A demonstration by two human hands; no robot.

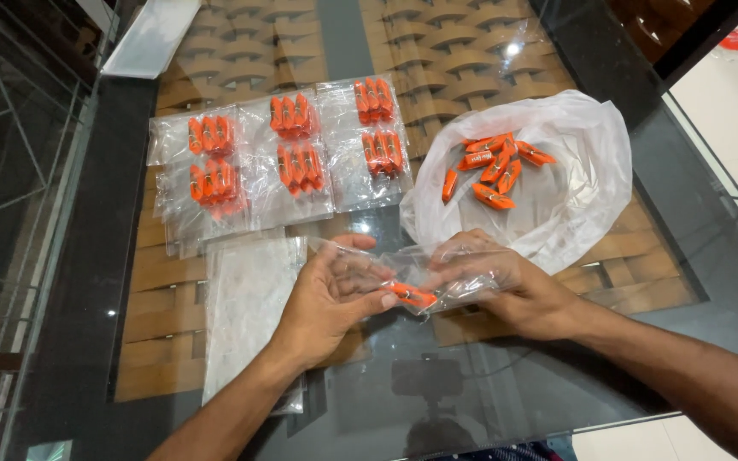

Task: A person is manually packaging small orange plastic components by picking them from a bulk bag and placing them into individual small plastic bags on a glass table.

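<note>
Two bare forearms reach in from the bottom edge over a glass table (625,358) with woven brown slats beneath it. Both hands meet at the centre, gripping one small clear plastic pouch (437,277) between them. Left hand (330,303) pinches the pouch's near end, thumb on an orange clip (413,296) inside it; right hand (506,286) is closed over the pouch's other side. Just left of the left hand lies a stack of empty clear pouches (249,299). Beyond, six filled pouches of orange clips (292,154) lie in rows. Behind the right hand, an open white plastic bag (574,196) holds loose orange clips (493,166).
</note>
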